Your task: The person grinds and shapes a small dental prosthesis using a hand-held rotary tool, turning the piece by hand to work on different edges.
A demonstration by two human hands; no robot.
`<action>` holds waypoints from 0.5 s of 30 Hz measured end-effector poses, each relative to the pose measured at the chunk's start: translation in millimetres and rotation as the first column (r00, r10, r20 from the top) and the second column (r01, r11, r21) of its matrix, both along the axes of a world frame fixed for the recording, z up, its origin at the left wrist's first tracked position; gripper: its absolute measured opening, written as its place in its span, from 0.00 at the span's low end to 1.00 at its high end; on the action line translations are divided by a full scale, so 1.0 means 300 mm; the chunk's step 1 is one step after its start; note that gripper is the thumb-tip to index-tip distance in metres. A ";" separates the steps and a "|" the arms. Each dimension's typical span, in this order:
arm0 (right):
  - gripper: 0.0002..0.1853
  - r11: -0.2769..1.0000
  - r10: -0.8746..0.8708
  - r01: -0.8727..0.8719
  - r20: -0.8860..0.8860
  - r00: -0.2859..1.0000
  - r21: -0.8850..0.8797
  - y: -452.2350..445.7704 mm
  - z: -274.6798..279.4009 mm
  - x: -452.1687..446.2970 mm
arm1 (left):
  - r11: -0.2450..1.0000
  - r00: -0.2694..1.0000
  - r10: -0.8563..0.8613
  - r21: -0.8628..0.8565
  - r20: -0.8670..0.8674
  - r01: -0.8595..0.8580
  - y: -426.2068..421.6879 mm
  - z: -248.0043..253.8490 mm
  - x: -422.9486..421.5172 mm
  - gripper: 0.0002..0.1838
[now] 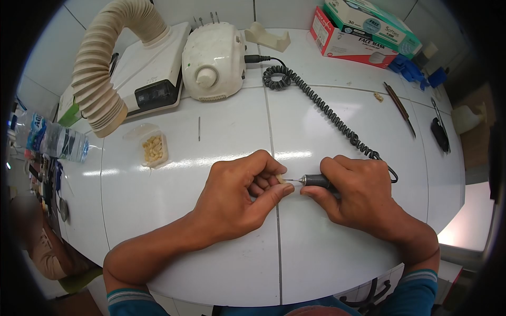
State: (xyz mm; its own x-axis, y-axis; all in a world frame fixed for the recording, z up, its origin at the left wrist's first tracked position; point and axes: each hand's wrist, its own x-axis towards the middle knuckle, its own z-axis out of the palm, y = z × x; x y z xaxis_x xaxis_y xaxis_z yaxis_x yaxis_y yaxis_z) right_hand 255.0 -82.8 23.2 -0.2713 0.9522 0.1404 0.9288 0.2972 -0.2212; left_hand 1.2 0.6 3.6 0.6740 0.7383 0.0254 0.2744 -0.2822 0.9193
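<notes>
Cream-coloured, the piece [280, 179] is pinched by the left hand [232, 197]; the right hand [363, 192] grips the handpiece [316, 180]; light, steady pressure on the bur [293, 180] suits best.

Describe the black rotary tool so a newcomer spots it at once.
Find the rounded white control box with a dial, then follow its coiled black cable to the right hand. That hand grips the black cylindrical rotary tool. Unlike the slim brown pointed tool lying farther right, it carries a thin silver bit.
</notes>
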 end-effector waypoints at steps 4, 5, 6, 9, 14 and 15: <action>0.27 1.000 -0.002 0.002 0.002 1.000 -0.014 0.002 0.002 0.000 | 1.000 1.000 0.000 -0.018 -0.007 0.000 0.000 0.001 0.001 0.12; 0.28 1.000 -0.002 0.002 0.003 1.000 -0.017 0.001 0.001 0.000 | 1.000 1.000 -0.001 -0.020 -0.009 0.001 0.000 0.001 0.000 0.12; 0.28 1.000 -0.003 0.003 0.004 1.000 -0.019 0.001 0.001 0.000 | 1.000 1.000 -0.002 -0.022 -0.012 0.002 0.000 0.000 0.000 0.12; 0.28 1.000 0.006 -0.005 0.015 1.000 -0.020 0.000 0.001 0.001 | 1.000 1.000 0.003 -0.014 -0.011 -0.003 0.000 0.002 0.002 0.13; 0.28 1.000 0.009 -0.009 0.010 1.000 -0.010 0.001 -0.005 0.002 | 0.999 1.000 -0.008 0.050 0.012 0.007 0.002 -0.016 0.001 0.14; 0.28 1.000 0.011 -0.011 0.009 1.000 -0.010 0.001 -0.005 0.003 | 0.999 1.000 -0.008 0.053 0.011 0.008 0.003 -0.016 0.001 0.14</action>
